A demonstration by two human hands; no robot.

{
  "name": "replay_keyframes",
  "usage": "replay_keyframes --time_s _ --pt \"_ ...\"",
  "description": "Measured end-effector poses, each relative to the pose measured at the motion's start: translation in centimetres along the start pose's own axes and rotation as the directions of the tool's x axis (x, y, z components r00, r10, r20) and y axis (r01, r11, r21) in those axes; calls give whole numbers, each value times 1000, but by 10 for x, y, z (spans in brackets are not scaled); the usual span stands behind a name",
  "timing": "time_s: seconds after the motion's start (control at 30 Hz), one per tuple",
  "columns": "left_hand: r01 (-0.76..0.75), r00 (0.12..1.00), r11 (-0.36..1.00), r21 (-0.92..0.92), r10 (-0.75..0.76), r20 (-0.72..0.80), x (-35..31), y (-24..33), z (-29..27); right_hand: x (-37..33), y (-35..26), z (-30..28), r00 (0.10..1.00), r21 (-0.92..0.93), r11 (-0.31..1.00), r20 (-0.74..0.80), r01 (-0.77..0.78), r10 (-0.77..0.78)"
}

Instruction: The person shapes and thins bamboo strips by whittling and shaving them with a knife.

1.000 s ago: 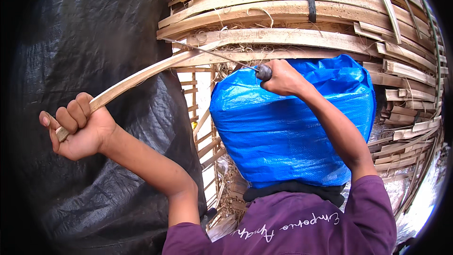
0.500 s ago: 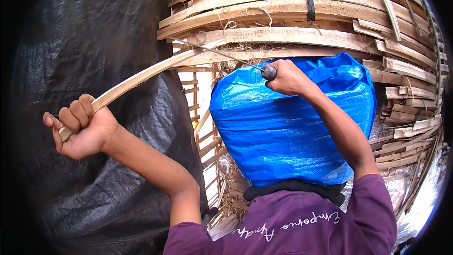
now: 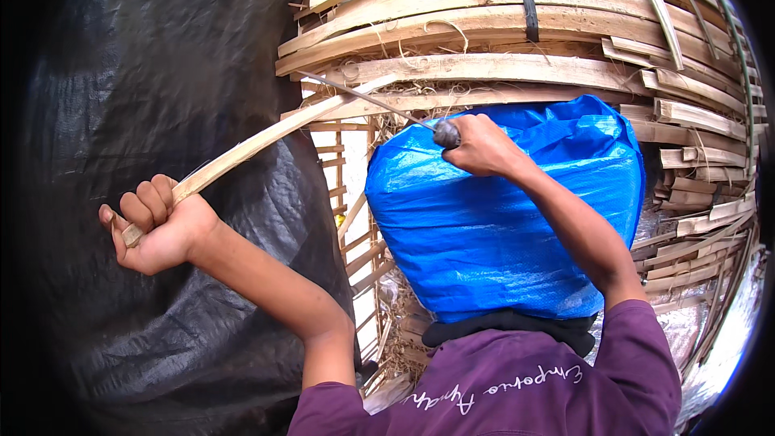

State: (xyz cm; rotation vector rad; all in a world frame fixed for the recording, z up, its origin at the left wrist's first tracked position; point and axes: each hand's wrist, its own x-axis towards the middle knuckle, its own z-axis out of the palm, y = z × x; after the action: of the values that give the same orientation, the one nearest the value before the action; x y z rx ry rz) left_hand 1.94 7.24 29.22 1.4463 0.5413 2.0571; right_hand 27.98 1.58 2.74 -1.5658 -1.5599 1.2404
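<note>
My left hand (image 3: 165,226) is closed around the lower end of a pale bamboo strip (image 3: 266,140), whose tip pokes out below the fingers. The strip slants up to the right toward the stacked slats. In my right hand (image 3: 482,145) is the dark wrapped handle of a knife (image 3: 387,106), gripped in a fist. Its thin blade points up and left and crosses the strip near the upper end. Whether the edge bites into the strip cannot be made out. Under my right hand, a blue plastic sheet (image 3: 500,226) covers my lap.
Long bamboo slats (image 3: 484,24) are stacked across the far side, with curled shavings among them. Shorter slat ends (image 3: 702,157) pile up at the right. Black plastic sheeting (image 3: 202,56) hangs on the left, beside a slatted lattice (image 3: 359,262) with light behind it.
My left hand has shifted a little right and down with the bamboo strip. My right hand and the knife have moved slightly left and down.
</note>
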Motion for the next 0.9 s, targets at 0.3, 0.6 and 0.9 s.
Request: replay_keyframes --time_s 0.3,0.6,0.9 --pt "-11 1000 998 61 13 -27 9 9 -8 17 19 15 981 5 981 -9 -195 195" --pt "-5 999 999 45 7 -45 7 6 0 -2 -34 -1 1000 -57 998 12 -24 25" --pt "-13 992 997 72 22 -121 6 -4 -2 19 54 7 976 -77 974 -51 -213 209"
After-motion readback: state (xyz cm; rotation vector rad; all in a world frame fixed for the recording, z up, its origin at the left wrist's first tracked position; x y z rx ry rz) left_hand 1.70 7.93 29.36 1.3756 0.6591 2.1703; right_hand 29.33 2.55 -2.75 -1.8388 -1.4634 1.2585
